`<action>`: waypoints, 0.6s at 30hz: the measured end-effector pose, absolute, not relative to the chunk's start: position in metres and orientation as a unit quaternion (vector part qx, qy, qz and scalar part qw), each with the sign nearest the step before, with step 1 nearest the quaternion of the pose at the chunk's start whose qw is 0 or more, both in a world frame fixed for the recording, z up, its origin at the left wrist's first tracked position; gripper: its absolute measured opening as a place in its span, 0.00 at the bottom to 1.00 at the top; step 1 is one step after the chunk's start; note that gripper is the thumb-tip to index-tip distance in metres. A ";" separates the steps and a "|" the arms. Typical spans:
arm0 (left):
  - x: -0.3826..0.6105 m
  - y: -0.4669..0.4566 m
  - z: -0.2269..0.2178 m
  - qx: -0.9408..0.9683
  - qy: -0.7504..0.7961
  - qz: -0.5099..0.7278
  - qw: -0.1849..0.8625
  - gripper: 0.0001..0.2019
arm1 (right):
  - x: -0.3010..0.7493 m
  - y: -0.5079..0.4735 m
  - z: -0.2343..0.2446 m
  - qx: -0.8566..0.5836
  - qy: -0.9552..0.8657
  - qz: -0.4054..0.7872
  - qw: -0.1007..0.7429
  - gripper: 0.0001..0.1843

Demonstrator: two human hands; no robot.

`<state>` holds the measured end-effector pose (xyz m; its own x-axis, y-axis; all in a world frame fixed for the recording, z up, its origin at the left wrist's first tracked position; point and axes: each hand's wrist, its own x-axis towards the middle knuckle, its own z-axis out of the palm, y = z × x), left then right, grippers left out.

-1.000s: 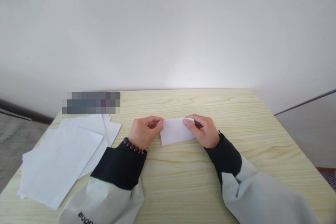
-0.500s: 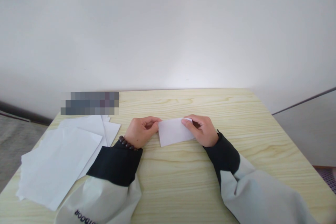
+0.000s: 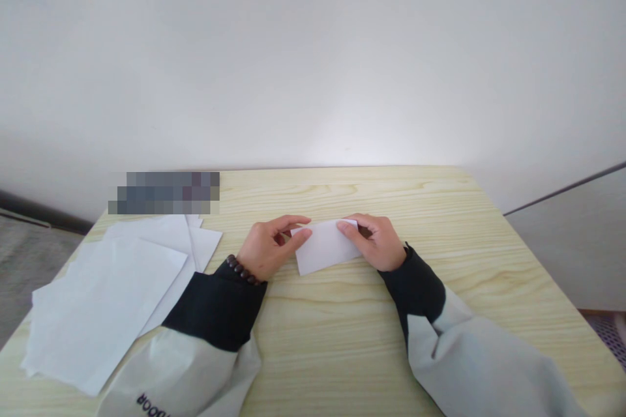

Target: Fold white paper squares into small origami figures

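Observation:
A small white rectangle of folded paper (image 3: pixel 327 247) is held just over the middle of the table, slightly tilted, its long side running left to right. My right hand (image 3: pixel 374 241) pinches its upper right part, thumb on the front face and the other fingers behind. At the upper left corner is my left hand (image 3: pixel 268 244), wearing a dark bead bracelet; its thumb lies over the paper's face and its index finger reaches along the top edge. The remaining left fingers are partly hidden behind the sheet.
Loose white sheets (image 3: pixel 105 313) lie in an overlapping pile on the left of the wooden table (image 3: pixel 332 345). Behind them is a blurred-out dark object (image 3: pixel 166 193). A pale wall (image 3: pixel 313 65) rises behind the table's far edge.
My left hand has shifted a little to the right, from pinching the left edge to thumb and index finger over the upper left corner. The right hand keeps its hold.

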<state>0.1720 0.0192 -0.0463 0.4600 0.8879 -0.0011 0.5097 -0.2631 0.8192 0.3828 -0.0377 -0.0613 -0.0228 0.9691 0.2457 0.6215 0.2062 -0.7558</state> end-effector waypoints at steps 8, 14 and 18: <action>0.172 0.020 -0.047 0.791 0.445 0.187 0.376 0.20 | 0.382 -0.037 -0.059 -0.575 -0.696 0.206 0.377 0.24; 0.170 0.019 -0.046 0.791 0.452 0.171 0.375 0.20 | 0.384 -0.036 -0.062 -0.549 -0.683 0.271 0.398 0.15; 0.173 0.018 -0.046 0.797 0.451 0.177 0.360 0.18 | 0.383 -0.036 -0.061 -0.544 -0.700 0.263 0.380 0.10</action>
<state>0.1727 0.0182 -0.0463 0.5303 0.8467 -0.0431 0.5920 -0.3335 0.7337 0.3833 -0.0360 -0.0614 -0.1198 0.9620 0.2454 0.5623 0.2695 -0.7818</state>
